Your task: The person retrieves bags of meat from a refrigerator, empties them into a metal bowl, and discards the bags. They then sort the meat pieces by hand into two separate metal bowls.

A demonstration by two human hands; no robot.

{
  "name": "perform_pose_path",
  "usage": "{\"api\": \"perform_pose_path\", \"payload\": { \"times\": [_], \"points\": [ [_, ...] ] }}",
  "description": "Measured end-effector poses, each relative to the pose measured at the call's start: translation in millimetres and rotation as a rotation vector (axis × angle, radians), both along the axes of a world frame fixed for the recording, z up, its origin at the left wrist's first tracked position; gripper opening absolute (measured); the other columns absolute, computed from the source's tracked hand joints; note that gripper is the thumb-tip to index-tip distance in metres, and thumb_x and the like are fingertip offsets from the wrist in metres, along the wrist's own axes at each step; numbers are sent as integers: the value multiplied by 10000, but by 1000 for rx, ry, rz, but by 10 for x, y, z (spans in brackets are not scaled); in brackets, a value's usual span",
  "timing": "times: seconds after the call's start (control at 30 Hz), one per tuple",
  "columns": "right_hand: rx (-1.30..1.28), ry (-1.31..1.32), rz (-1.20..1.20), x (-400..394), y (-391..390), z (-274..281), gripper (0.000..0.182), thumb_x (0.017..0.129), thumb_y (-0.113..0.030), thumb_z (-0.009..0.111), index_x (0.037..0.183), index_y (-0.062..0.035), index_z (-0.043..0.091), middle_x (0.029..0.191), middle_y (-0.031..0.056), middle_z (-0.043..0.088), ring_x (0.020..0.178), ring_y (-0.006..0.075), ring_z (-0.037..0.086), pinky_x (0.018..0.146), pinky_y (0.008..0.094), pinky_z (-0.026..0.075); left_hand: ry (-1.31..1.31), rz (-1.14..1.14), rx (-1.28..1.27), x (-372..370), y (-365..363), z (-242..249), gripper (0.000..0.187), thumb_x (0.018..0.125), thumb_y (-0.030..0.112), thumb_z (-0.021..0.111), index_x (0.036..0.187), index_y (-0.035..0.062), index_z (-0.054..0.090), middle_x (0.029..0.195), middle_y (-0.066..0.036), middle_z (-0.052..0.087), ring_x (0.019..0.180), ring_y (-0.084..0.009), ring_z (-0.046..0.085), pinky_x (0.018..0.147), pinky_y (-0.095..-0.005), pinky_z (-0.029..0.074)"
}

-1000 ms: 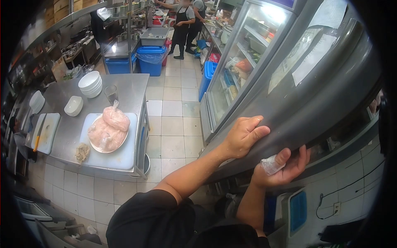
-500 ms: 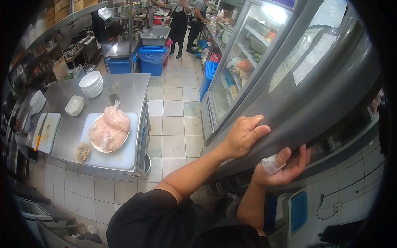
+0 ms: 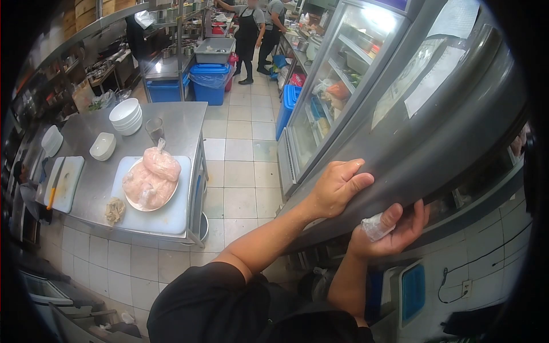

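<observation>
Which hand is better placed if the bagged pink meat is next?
Left hand, probably: it's nearer the steel table bearing the bagged pink meat. The right hand is farther off, at the grey metal panel's lower edge.

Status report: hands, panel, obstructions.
Left hand curled at grey panel. Right hand, partly white-wrapped, at its lower edge. Nothing visible blocking either.

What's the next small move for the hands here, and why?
Probably curl the right hand round the lower edge of the grey panel: its fingers look loosely bent beside that edge, while the left hand seems to rest against the panel.
</observation>
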State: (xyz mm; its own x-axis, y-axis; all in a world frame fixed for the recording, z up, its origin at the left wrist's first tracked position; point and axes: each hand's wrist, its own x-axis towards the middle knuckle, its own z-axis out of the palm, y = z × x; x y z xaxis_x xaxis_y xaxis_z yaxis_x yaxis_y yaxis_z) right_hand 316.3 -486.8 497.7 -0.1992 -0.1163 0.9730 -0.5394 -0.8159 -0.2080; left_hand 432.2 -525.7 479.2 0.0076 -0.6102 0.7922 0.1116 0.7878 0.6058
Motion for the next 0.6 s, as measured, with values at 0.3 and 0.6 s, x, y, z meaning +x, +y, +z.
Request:
{"api": "perform_pose_path", "payload": {
  "times": [0.3, 0.6],
  "points": [
    [13, -14, -3, -3, 14, -10, 371, 1017, -194, 517, 1259, 72, 426, 1302, 263, 431, 1213, 358, 509, 1006, 457, 461, 34, -8, 19, -22, 14, -6, 453, 995, 387, 518, 973, -59, 597, 804, -202, 609, 719, -354, 599, 664, -386, 450],
    [-12, 6, -22, -22, 10, 7, 363, 1018, -186, 524, 1260, 74, 449, 1288, 231, 441, 1174, 326, 538, 969, 428, 478, 61, -21, 44, -57, 24, -7, 474, 989, 409, 521, 962, -59, 596, 810, -223, 597, 729, -395, 582, 669, -404, 442]
  ]
}}
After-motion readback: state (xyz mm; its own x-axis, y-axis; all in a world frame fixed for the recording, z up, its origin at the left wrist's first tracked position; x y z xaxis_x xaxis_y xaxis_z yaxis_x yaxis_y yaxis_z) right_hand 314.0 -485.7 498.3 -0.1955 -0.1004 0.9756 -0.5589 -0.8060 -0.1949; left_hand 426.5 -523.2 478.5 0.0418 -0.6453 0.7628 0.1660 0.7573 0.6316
